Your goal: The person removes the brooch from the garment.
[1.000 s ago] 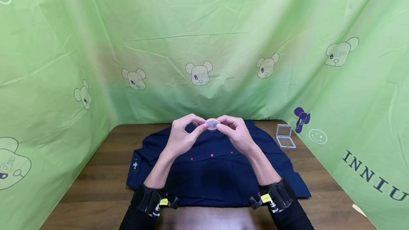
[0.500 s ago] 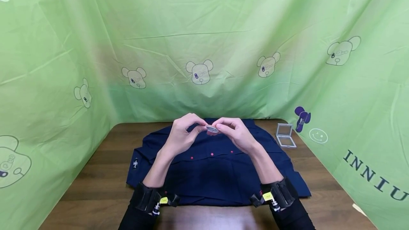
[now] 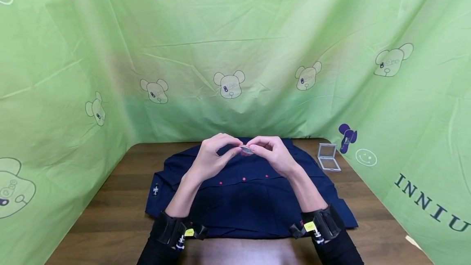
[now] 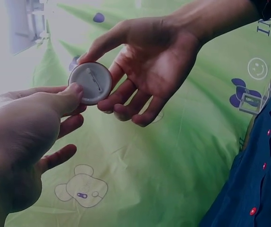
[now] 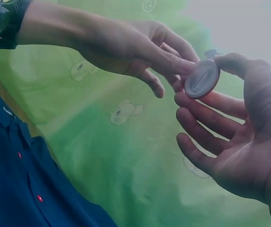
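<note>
A round pin-back button badge (image 3: 246, 149) is held up above a dark blue shirt (image 3: 243, 207), pinched by both hands at opposite edges. My left hand (image 3: 210, 158) grips its left edge between thumb and index finger. From the other side, the right hand (image 3: 274, 156) pinches the right edge. In the left wrist view the badge (image 4: 92, 84) shows its pale back with a thin pin across it. The right wrist view also shows the badge's back (image 5: 203, 79); its front face is hidden. Red buttons (image 3: 244, 179) run across the shirt, which lies spread on the table.
An opened clear square case (image 3: 328, 158) stands at the table's back right, beside the shirt. The wooden table (image 3: 110, 203) is enclosed by a green printed curtain (image 3: 191, 44) behind and at both sides. A small pale object (image 3: 413, 242) lies at the right edge.
The badge has tilted from facing the head camera to nearly edge-on, turning between the fingers of both hands. Both hands keep their hold and shift only slightly. The shirt and case stay put.
</note>
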The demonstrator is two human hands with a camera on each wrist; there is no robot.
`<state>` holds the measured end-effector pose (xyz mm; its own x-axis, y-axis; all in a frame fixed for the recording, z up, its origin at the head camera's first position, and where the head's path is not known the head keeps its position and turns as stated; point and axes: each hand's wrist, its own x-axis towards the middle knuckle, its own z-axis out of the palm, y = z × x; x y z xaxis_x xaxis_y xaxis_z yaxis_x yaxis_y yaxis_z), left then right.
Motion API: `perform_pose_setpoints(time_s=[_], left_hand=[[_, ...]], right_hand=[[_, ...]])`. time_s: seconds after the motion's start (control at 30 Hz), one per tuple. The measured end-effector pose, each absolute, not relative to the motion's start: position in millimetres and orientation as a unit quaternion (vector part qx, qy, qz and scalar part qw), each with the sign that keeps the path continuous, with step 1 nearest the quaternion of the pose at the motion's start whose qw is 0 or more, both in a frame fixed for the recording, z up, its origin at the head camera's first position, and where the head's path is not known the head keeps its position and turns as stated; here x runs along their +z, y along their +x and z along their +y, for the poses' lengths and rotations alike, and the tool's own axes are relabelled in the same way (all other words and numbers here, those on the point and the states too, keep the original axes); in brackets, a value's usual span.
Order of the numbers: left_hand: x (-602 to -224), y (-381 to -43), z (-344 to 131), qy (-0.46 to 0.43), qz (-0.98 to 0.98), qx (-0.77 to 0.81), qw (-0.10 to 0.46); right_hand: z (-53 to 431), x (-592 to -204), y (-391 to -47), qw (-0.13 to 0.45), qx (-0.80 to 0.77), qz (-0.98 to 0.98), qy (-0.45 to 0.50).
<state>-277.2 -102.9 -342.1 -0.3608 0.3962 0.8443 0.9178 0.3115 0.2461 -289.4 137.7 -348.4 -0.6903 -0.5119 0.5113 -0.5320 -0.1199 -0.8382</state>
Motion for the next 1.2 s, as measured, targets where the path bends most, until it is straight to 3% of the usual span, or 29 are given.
perform_pose_setpoints(time_s=[0.27, 0.6, 1.2], left_hand=[[-348, -281, -101, -0.426, -0.774, -0.365, 0.295], [-357, -285, -91, -0.393, -0.814, -0.325, 0.276], [-375, -283, -41, -0.420, -0.824, -0.245, 0.292]], right_hand=[[150, -352, -293, 0.049, 0.614, -0.711, 0.340], [169, -367, -304, 0.063, 0.612, -0.720, 0.322], [228, -404, -315, 0.175, 0.501, -0.820, 0.213]])
